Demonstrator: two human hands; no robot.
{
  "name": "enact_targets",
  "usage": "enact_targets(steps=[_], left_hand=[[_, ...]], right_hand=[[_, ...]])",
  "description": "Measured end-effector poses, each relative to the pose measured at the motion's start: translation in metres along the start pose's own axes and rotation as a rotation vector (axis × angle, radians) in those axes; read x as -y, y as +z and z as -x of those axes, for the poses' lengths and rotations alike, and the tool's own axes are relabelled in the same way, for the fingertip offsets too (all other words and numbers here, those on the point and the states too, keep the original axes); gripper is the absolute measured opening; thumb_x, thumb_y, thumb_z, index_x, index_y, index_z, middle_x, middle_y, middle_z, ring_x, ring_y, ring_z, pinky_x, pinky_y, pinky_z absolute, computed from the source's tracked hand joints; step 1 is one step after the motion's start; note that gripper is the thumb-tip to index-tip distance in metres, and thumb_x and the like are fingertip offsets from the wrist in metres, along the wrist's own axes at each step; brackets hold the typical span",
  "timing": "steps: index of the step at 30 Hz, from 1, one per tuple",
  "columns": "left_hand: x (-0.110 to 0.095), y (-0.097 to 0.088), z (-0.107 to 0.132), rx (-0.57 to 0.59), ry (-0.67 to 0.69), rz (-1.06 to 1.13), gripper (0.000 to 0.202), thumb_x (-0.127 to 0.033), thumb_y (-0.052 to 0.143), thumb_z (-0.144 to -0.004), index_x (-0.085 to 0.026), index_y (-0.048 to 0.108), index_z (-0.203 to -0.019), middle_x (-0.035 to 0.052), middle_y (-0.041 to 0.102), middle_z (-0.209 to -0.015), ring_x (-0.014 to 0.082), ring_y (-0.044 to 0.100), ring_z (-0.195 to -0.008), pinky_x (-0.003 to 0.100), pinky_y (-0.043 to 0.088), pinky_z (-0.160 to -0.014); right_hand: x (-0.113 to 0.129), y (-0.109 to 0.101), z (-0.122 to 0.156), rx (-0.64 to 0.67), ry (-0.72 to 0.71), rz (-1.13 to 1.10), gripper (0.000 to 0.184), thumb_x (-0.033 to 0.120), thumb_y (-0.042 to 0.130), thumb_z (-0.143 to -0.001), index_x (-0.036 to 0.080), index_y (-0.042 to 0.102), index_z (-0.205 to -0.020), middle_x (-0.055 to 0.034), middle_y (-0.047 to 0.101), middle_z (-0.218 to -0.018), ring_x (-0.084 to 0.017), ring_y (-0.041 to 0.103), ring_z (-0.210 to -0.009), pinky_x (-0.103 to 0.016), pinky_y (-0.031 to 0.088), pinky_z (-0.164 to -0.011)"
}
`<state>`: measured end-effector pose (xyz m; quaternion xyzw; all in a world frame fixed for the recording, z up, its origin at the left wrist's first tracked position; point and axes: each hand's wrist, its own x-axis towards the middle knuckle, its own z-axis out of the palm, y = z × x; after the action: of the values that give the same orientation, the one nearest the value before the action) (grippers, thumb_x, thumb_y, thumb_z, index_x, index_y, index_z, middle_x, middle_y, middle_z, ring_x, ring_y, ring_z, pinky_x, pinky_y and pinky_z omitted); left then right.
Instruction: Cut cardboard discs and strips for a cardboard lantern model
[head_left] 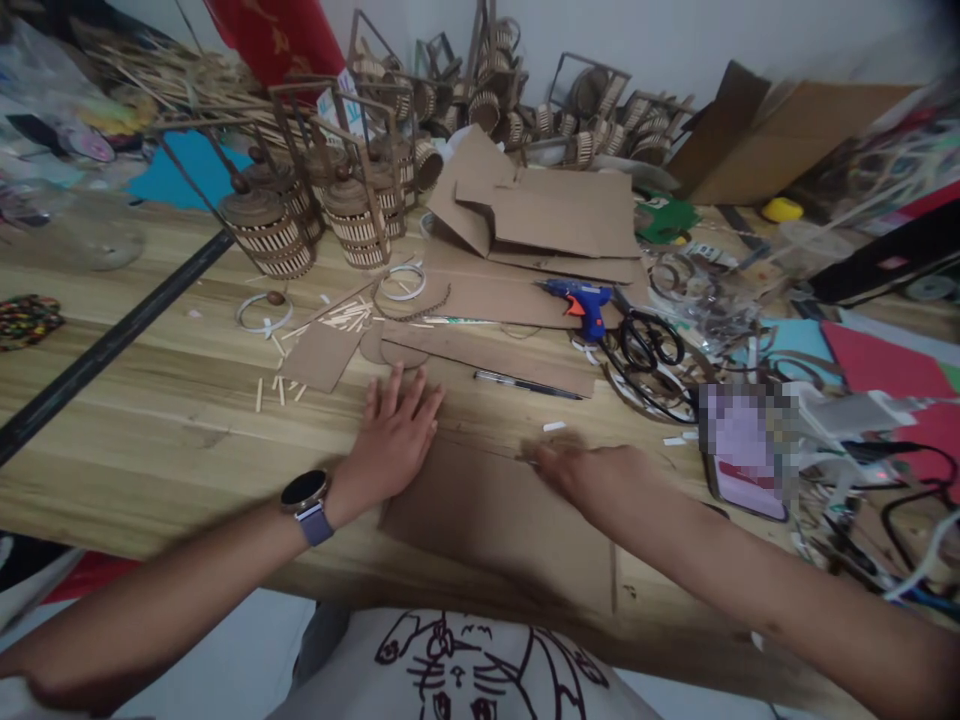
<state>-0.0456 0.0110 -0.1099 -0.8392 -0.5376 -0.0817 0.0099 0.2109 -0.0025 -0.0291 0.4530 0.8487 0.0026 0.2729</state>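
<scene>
A flat piece of brown cardboard (495, 520) lies at the near edge of the table. My left hand (395, 430) rests with fingers spread across the cardboard's upper left corner and the wood beyond it. At the cardboard's far edge, my right hand (581, 475) is closed and blurred; a thin dark tip shows by its fingers, but what it holds I cannot make out. A black pen (529, 385) and a long cardboard strip (487, 358) lie just past both hands. Near my left fingertips are a small cardboard rectangle (322, 355) and several short wooden sticks (347, 316).
A blue glue gun (589, 305) sits on cardboard, its cable coiled alongside. Folded cardboard (562, 210) and small lantern-like bamboo pieces (352, 220) stand at the back. On the right lie a phone (746, 465) and tangled cables. A dark metal bar (112, 345) crosses the left side.
</scene>
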Motion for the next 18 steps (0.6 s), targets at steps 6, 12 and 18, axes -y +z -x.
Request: enact_targets(steps=[6, 12, 18], left_hand=[[0.0, 0.004, 0.001, -0.02, -0.012, -0.018, 0.048, -0.022, 0.039, -0.104, -0.011, 0.05, -0.149, 0.0221, 0.037, -0.161, 0.0481, 0.019, -0.152, 0.073, 0.024, -0.116], [-0.001, 0.002, 0.0, -0.137, 0.004, -0.054, 0.047, -0.024, 0.041, -0.104, -0.002, 0.052, -0.145, 0.0287, 0.037, -0.159, 0.0478, 0.02, -0.152, 0.068, 0.029, -0.116], [-0.01, -0.027, 0.037, -0.065, 0.161, -0.079, 0.045, -0.031, 0.045, -0.105, 0.001, 0.061, -0.132, 0.0269, 0.06, -0.141, 0.0356, 0.058, -0.131, 0.047, 0.048, -0.109]], right_hand=[[-0.03, 0.036, 0.017, 0.005, 0.032, -0.049, 0.023, 0.02, 0.05, -0.102, 0.022, 0.067, -0.117, -0.0083, 0.079, -0.08, -0.026, 0.077, -0.067, -0.026, 0.04, -0.048], [-0.062, 0.056, 0.022, -0.053, -0.056, -0.361, 0.026, 0.029, 0.043, -0.104, 0.021, 0.065, -0.116, -0.0074, 0.079, -0.089, -0.024, 0.076, -0.082, -0.028, 0.051, -0.066], [-0.044, 0.024, 0.006, -0.044, 0.056, -0.34, 0.031, 0.033, 0.041, -0.105, 0.021, 0.061, -0.125, -0.0102, 0.08, -0.098, -0.027, 0.077, -0.085, -0.029, 0.047, -0.062]])
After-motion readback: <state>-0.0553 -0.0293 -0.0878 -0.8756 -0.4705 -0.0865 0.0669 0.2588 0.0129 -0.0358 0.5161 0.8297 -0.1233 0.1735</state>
